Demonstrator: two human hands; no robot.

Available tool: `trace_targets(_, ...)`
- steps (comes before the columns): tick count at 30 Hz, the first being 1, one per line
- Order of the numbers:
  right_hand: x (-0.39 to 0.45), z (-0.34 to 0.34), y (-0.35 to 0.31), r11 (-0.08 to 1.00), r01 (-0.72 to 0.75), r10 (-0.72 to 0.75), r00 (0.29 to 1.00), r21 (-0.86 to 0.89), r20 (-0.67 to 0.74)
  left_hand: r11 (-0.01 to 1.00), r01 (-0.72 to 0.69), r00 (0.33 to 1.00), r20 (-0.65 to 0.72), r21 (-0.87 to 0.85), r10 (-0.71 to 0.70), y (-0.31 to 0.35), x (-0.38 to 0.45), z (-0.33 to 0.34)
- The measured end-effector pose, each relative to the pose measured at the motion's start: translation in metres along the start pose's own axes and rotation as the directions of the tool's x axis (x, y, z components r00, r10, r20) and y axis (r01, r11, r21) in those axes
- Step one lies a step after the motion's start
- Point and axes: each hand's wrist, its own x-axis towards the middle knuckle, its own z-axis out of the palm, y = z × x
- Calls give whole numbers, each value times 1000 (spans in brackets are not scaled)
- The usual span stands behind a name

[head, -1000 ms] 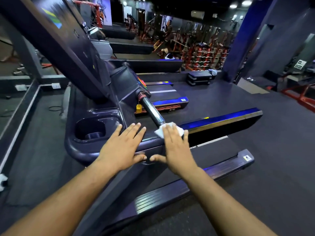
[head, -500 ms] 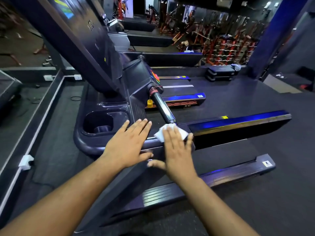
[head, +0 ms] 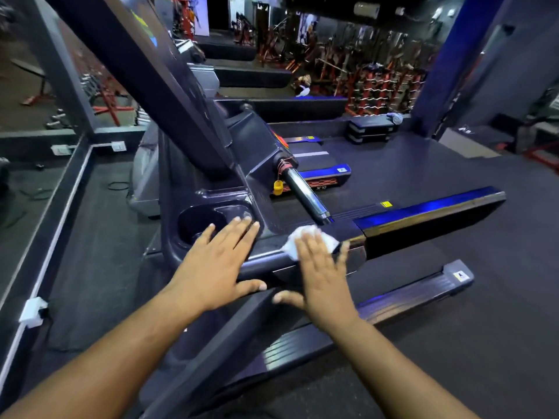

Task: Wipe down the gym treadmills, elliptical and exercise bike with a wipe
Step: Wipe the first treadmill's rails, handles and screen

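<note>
Your right hand (head: 322, 278) lies flat with its fingers (head: 308, 246) straight and spread, pressing the white wipe (head: 295, 241) onto the front edge of the treadmill console (head: 266, 255), just below the chrome handlebar (head: 305, 193). Your left hand (head: 217, 264) rests open beside the cup holder (head: 201, 220), fingers wide and holding nothing; let it steady you. To do this step well, keep the palm's weight over the wipe so it does not bunch, run overlapping passes along the rim, then likely take the handlebar and cup holder, where sweat gathers. Refold the wipe if it looks soiled. Little writing is legible: the belt deck (head: 320, 186) beyond carries a mark that seems to read "X10"; the yellow sticker (head: 386, 204) and the sticker on the side rail (head: 460, 276) are too small to read
</note>
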Motion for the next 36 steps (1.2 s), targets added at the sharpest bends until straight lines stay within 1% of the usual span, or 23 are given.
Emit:
trace_targets(2,3,-3,-31,987,156,-157,987,23,32,1000,-12,1000,-24,-12,12,-14,-9,3)
trace_targets(3,7,-6,-37,979,202,-203,978,33,48,1000,-18,999,-28,-19,18,-23,-14,3)
trace_targets(5,15,-11,-29,976,218,-219,974,26,59,999,-31,999,-37,-28,30,-37,-21,6)
trace_targets(6,18,-13,-24,983,184,-184,981,2,58,999,-35,999,-38,-36,34,-46,-26,6)
trace_targets(7,19,-14,-17,993,113,-111,992,-21,60,998,-37,999,-32,-47,35,-52,-30,7)
trace_targets(8,21,-16,-18,999,9,-6,998,-42,63,997,-35,999,-29,-68,33,-60,-33,8)
trace_targets(10,22,-14,-36,981,-185,188,980,-60,57,991,-23,1000,-18,-134,21,-71,-38,9)
trace_targets(11,24,-11,-56,973,-224,227,972,-59,54,985,-11,1000,-5,-173,11,-78,-42,11)
trace_targets(12,25,-8,-78,975,-218,220,974,-52,52,978,-2,1000,9,-207,4,-82,-44,13)
trace_targets(13,25,-4,-101,985,-169,171,984,-45,52,972,1,1000,10,-236,1,-87,-46,15)
trace_targets(16,28,4,-154,998,62,-61,996,-2,65,946,18,1000,23,-324,-11,-98,-50,18)
trace_targets(18,35,2,-160,982,188,-186,979,-16,84,921,42,998,58,-388,-21,-105,-52,17)
trace_targets(20,38,-3,-143,963,262,-256,962,-57,91,910,65,996,87,-408,-32,-110,-52,17)
trace_targets(21,38,-5,-131,965,254,-247,964,-64,100,908,75,994,101,-413,-36,-112,-52,16)
trace_targets(22,36,-7,-117,978,201,-194,975,-57,111,903,86,992,118,-421,-40,-113,-52,16)
trace_targets(24,33,-12,-102,999,17,-11,992,-45,122,883,120,986,157,-453,-53,-111,-51,15)
trace_targets(25,31,-12,-105,998,-50,56,991,-46,119,873,140,982,176,-466,-64,-108,-50,14)
trace_targets(26,31,-11,-112,997,-65,70,990,-42,120,865,159,979,186,-475,-78,-106,-49,13)
trace_targets(27,33,-10,-122,999,-31,34,990,-25,134,859,177,977,194,-481,-92,-104,-49,11)
trace_targets(29,40,-7,-141,994,111,-111,979,11,172,848,208,970,216,-488,-114,-101,-47,10)
trace_targets(31,52,-10,-144,983,182,-186,960,36,210,842,230,964,231,-488,-129,-100,-46,9)
trace_targets(33,67,-17,-127,988,146,-151,950,41,274,831,243,962,237,-501,-138,-100,-44,7)
trace_targets(36,80,-31,-88,1000,-6,-5,914,25,406,805,276,954,250,-526,-164,-95,-42,3)
